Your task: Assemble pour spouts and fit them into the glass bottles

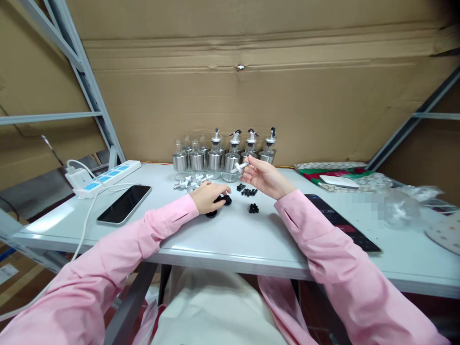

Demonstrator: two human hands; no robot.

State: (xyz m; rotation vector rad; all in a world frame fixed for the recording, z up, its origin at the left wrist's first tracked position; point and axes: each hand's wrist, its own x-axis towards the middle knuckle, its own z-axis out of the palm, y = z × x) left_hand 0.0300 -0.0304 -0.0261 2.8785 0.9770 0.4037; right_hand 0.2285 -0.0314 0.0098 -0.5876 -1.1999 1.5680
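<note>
My right hand (266, 177) is raised above the table, its fingertips pinching a white pourer spout (240, 167) that lies tilted in front of the bottles. Low on the tabletop, my left hand (208, 196) has its thumb and fingers closed around a black ring-shaped stopper (226, 199). Another black stopper (211, 214) lies partly under that hand. Behind it is a pile of white spouts (194, 180). Small black levers (247, 191) and a cluster of tiny black caps (253, 208) lie between my hands.
Glass bottles with steel sleeves (180, 162) stand at the back; several wear pourers. A phone (124, 204) and a power strip (108, 179) with a white cable lie left. At right are a tablet (341, 223), a plastic bag (400, 208) and a colourful packet (323, 173). Cardboard (251, 96) backs the table.
</note>
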